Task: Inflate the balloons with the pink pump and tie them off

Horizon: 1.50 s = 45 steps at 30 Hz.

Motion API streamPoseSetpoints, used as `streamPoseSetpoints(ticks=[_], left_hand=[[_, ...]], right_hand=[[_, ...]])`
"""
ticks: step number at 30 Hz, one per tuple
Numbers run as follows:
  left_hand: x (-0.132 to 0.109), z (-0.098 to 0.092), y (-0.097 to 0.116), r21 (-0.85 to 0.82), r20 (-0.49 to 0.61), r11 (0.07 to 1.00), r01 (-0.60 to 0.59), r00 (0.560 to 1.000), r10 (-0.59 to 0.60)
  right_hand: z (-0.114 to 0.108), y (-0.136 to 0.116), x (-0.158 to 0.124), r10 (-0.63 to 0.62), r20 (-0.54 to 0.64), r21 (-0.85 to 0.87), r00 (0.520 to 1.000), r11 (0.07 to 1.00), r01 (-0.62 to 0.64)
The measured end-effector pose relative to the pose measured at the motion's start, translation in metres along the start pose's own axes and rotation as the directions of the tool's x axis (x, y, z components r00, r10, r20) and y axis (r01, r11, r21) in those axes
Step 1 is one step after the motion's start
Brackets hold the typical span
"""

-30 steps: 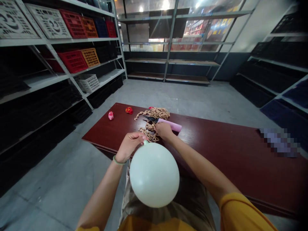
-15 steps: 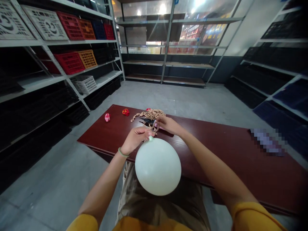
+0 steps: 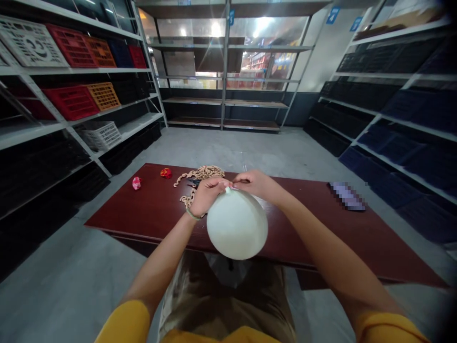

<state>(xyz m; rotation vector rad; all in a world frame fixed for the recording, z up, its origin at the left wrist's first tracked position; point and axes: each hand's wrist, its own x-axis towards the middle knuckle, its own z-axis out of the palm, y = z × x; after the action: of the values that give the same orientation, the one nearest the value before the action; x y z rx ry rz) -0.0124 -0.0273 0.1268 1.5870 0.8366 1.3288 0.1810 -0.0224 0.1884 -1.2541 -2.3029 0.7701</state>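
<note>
A pale green inflated balloon (image 3: 237, 226) hangs over the near edge of the dark red table (image 3: 314, 228). My left hand (image 3: 206, 194) pinches its neck from the left, with a green bracelet at the wrist. My right hand (image 3: 254, 183) is closed on the same neck from the right, fingertips meeting the left hand's. Just behind my hands lies a tan chain-like cord (image 3: 200, 174) in a loose pile, with dark scissors (image 3: 193, 183) partly hidden beside it.
Two small deflated balloons, pink (image 3: 136, 183) and red (image 3: 165, 172), lie at the table's far left. A blurred flat item (image 3: 347, 196) lies at the right. Metal shelving with red, orange and white crates (image 3: 73, 100) lines the left; dark shelves line the right.
My right hand left the cord pile and the pink object there and came to the balloon's neck. The balloon rose higher over the table edge. The view swung right.
</note>
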Motion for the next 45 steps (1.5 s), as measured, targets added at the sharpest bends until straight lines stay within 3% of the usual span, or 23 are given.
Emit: streamPoseSetpoints(ticks=[5, 12, 18, 24, 29, 35, 40, 45], left_hand=[[0.006, 0.011, -0.009, -0.128, 0.059, 0.989, 0.076, 0.996, -0.069], [0.003, 0.015, -0.004, -0.075, 0.083, 0.986, 0.150, 0.986, -0.144], [0.008, 0.011, 0.004, -0.047, 0.086, 0.946, 0.320, 0.945, -0.316], [0.020, -0.001, 0.004, 0.013, 0.082, 0.917, 0.398, 0.914, -0.398], [0.019, 0.001, 0.005, -0.201, 0.059, 0.862, 0.465, 0.884, -0.463], [0.011, 0.008, -0.002, -0.563, 0.024, 0.663, 0.493, 0.812, -0.583], [0.006, 0.013, -0.001, -0.653, 0.074, 0.548, 0.522, 0.764, -0.641], [0.002, 0.018, 0.003, -0.662, 0.068, 0.538, 0.522, 0.757, -0.650]], right_hand=[[-0.011, 0.000, -0.012, 0.025, 0.028, -0.039, 0.999, 0.999, -0.024], [-0.012, 0.004, -0.017, 0.044, 0.011, 0.003, 0.999, 0.999, -0.044], [-0.007, 0.000, -0.019, 0.057, -0.102, -0.108, 0.993, 0.992, -0.068], [-0.007, -0.019, -0.022, -0.017, -0.067, -0.166, 0.998, 0.986, 0.005], [0.012, -0.025, -0.023, -0.165, -0.158, -0.345, 0.974, 0.933, 0.102], [0.039, -0.009, -0.024, -0.339, -0.272, -0.532, 0.901, 0.833, 0.153], [0.048, 0.007, -0.022, -0.436, -0.293, -0.595, 0.851, 0.780, 0.194], [0.052, 0.016, -0.018, -0.503, -0.235, -0.625, 0.832, 0.734, 0.267]])
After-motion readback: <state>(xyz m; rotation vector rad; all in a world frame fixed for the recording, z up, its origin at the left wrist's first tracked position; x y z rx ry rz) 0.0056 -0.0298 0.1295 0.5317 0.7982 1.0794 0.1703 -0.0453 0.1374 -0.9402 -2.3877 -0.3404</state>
